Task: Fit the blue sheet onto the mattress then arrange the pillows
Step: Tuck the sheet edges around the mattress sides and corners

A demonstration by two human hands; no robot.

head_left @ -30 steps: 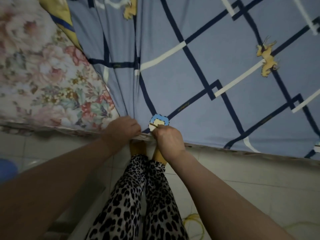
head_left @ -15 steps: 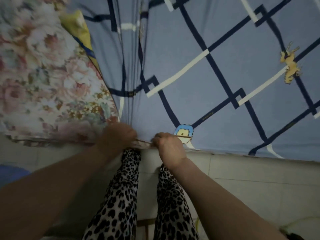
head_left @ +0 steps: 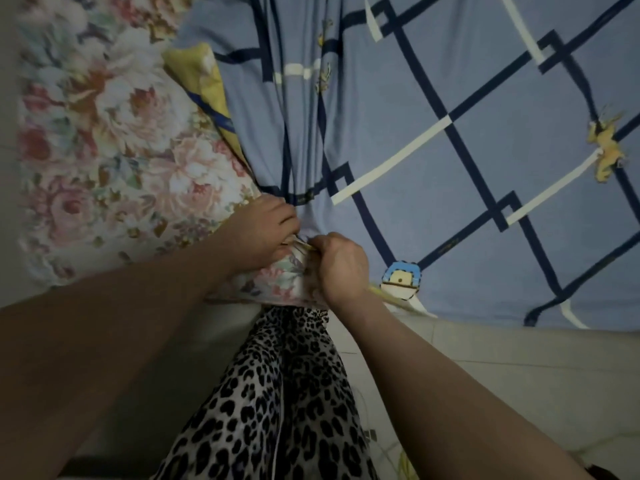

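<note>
The blue sheet (head_left: 450, 161), crossed by navy and white lines with small cartoon prints, covers the right part of the flowered mattress (head_left: 104, 150). Its left edge bunches into folds and shows a yellow underside (head_left: 211, 88). My left hand (head_left: 266, 230) grips the sheet's near edge at the mattress side. My right hand (head_left: 341, 265) is closed on the same edge just to the right, almost touching the left hand. Between them the flowered mattress side shows. No pillow is in view.
My legs in leopard-print trousers (head_left: 277, 393) stand against the bed's near side. Pale floor tiles (head_left: 502, 358) stretch to the right of them. A yellowish cord (head_left: 403, 465) lies on the floor near the bottom edge.
Both hands have shifted left along the near edge and pulled the sheet's edge up, baring a patch of flowered mattress side. The blue cartoon print now lies right of my right hand.
</note>
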